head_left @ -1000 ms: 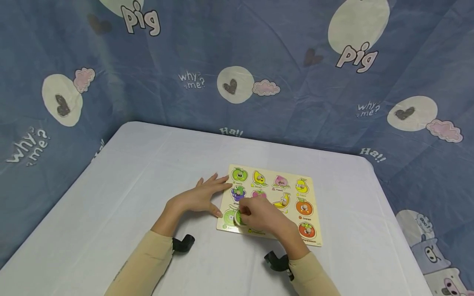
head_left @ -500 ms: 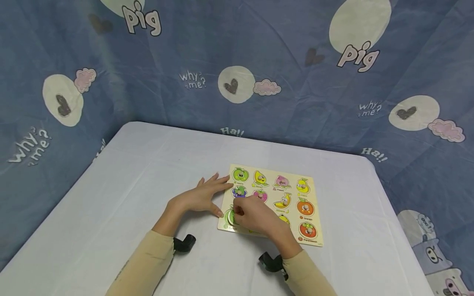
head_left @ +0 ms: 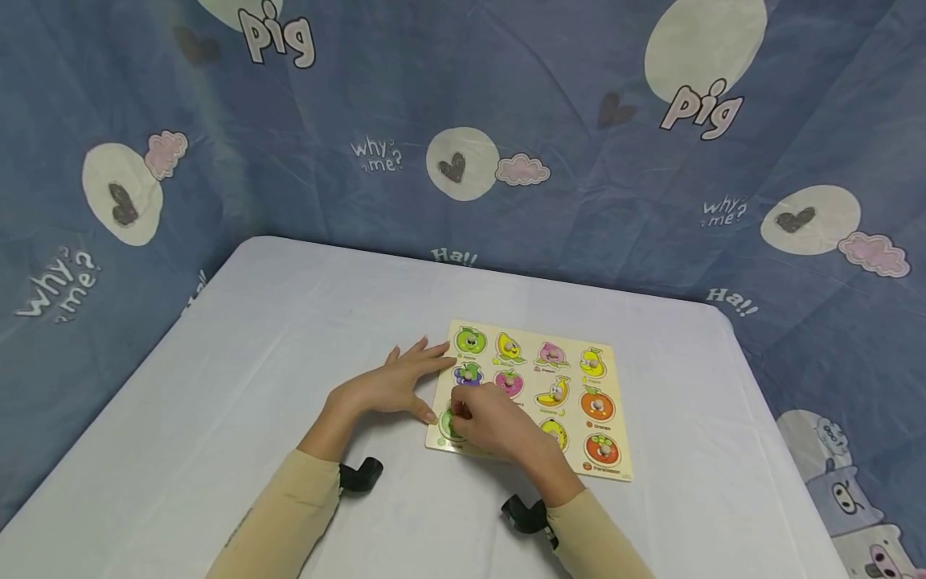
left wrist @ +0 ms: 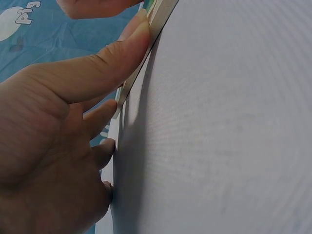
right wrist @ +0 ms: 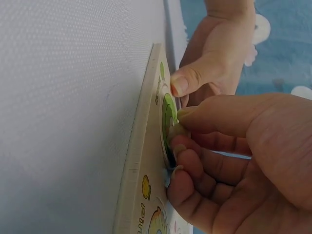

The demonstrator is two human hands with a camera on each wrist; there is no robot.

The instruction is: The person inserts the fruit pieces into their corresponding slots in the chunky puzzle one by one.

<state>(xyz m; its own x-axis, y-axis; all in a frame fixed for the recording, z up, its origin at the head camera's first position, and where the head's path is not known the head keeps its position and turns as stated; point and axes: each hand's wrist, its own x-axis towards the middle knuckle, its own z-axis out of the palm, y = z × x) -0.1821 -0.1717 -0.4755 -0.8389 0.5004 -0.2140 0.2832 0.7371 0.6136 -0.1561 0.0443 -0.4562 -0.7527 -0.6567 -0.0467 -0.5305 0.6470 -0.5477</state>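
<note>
A wooden fruit puzzle board (head_left: 575, 450) lies flat on the white-covered table. At its near left corner is a round green fruit puzzle piece (right wrist: 168, 109) with a small knob. My right hand (head_left: 499, 422) pinches that knob between thumb and fingers, and the piece sits in or right at its round slot. Most of the piece is hidden from the head view by this hand. Along the board's left edge my left hand (head_left: 391, 390) is spread, its thumb and fingertips touching the edge. A green apple piece (head_left: 470, 341) and a grape piece (head_left: 468, 375) lie near its fingers.
Other knobbed fruit pieces sit in the board, among them a banana (head_left: 554, 392), an orange (head_left: 597, 404) and a persimmon (head_left: 603, 450). White cloth (head_left: 289, 338) surrounds the board. A blue printed curtain (head_left: 564, 233) hangs behind and at the sides.
My right hand has moved a little left with the green piece, which lay tilted beside its slot and now lies over it. The left hand has kept its place.
</note>
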